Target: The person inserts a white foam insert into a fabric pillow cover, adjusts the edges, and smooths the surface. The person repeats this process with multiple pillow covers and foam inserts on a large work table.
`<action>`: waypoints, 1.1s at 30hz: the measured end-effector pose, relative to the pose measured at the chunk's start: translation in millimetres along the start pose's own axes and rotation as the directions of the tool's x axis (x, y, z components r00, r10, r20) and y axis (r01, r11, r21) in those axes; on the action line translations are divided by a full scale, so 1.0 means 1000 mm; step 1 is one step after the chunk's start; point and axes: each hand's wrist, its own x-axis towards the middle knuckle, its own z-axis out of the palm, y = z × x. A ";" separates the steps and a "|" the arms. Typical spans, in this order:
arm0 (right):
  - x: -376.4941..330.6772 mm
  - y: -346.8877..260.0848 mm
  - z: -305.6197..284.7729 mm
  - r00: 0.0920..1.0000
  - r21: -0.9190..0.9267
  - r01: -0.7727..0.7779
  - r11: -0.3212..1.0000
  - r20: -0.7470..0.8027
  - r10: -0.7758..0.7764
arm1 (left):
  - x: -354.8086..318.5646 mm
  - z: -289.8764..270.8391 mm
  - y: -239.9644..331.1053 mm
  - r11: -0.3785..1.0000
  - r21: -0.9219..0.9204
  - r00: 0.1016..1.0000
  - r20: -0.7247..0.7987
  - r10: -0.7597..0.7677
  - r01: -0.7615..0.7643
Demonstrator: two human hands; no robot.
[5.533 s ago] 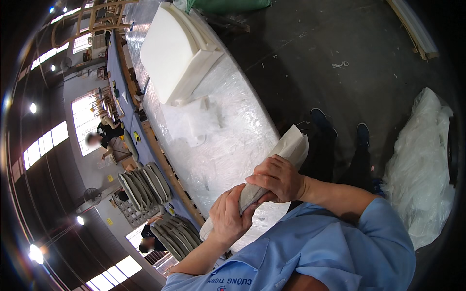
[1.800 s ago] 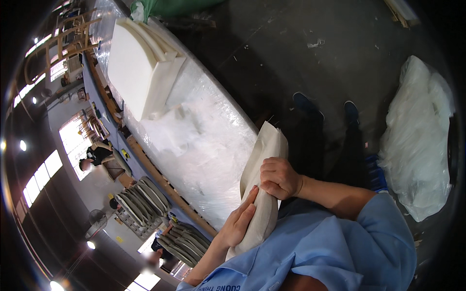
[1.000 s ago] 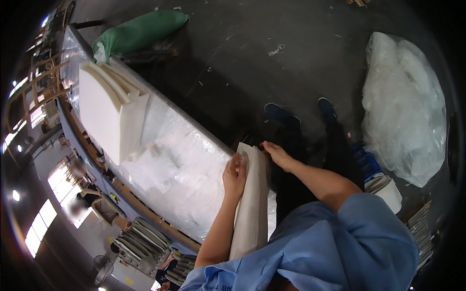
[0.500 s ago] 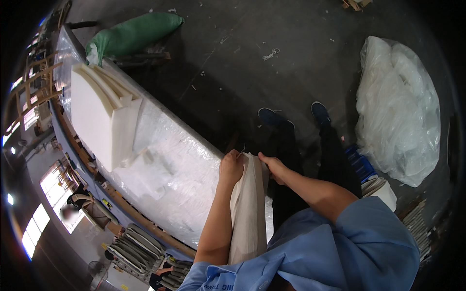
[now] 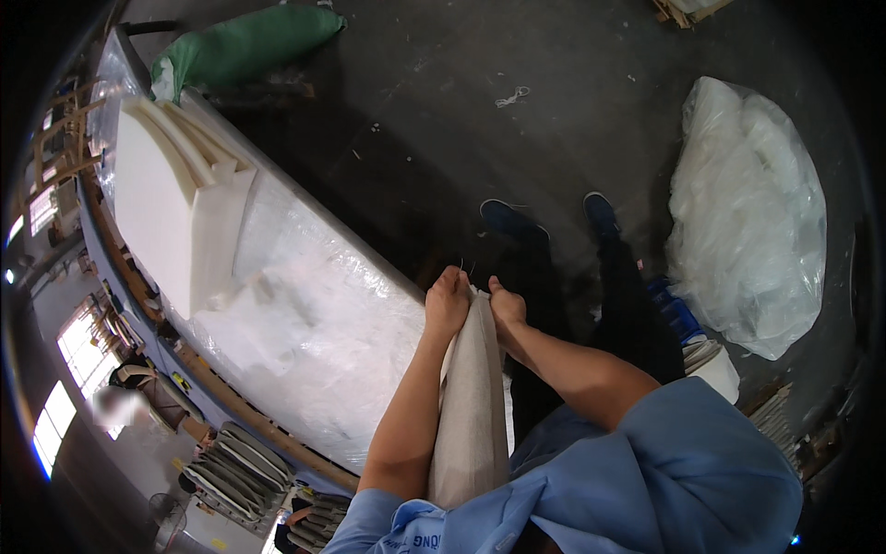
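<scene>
A long beige fabric piece, like a cushion cover (image 5: 469,406), hangs between my forearms, its far end gathered at my hands. My left hand (image 5: 448,300) is closed on the left side of that end, thumb and fingers pinching the edge. On the opposite side my right hand (image 5: 507,309) grips the fabric with its thumb pointing up. Loose threads stick out between the hands. Whether anything fills the cover cannot be seen. Just left of my left hand runs the edge of a table (image 5: 360,369) covered in clear plastic film.
White foam slabs (image 5: 157,212) lie stacked on the table's far part. Behind them is a stuffed green sack (image 5: 258,46). A big clear plastic bag of white filling (image 5: 748,222) rests on the floor at right, near a blue object (image 5: 676,312). Grey cushions (image 5: 242,471) stand lower left.
My right hand has come closer to my left, and both have risen slightly with the fabric's end between them. The whole view has shifted a little.
</scene>
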 end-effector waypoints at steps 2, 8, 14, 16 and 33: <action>-0.005 -0.003 0.000 0.999 -0.080 0.016 0.997 -0.047 -0.020 | 0.009 0.004 -0.003 0.997 -0.075 1.000 -0.020 -0.006 0.004; -0.012 -0.005 -0.001 0.992 -0.218 0.089 0.972 -0.069 -0.106 | 0.017 0.018 -0.001 0.980 -0.195 0.989 -0.138 -0.059 0.031; 0.012 0.019 0.002 0.990 -0.278 0.137 0.951 -0.005 -0.144 | 0.026 0.025 0.014 0.993 -0.043 0.990 -0.088 -0.110 0.106; 0.009 0.020 0.000 0.991 -0.236 0.133 0.963 0.011 -0.135 | 0.030 0.027 0.015 0.993 0.001 0.990 -0.080 -0.119 0.120; -0.027 0.019 -0.031 0.957 0.378 -0.165 0.911 0.283 0.055 | 0.018 0.007 0.017 0.992 -0.021 0.987 0.099 -0.123 0.126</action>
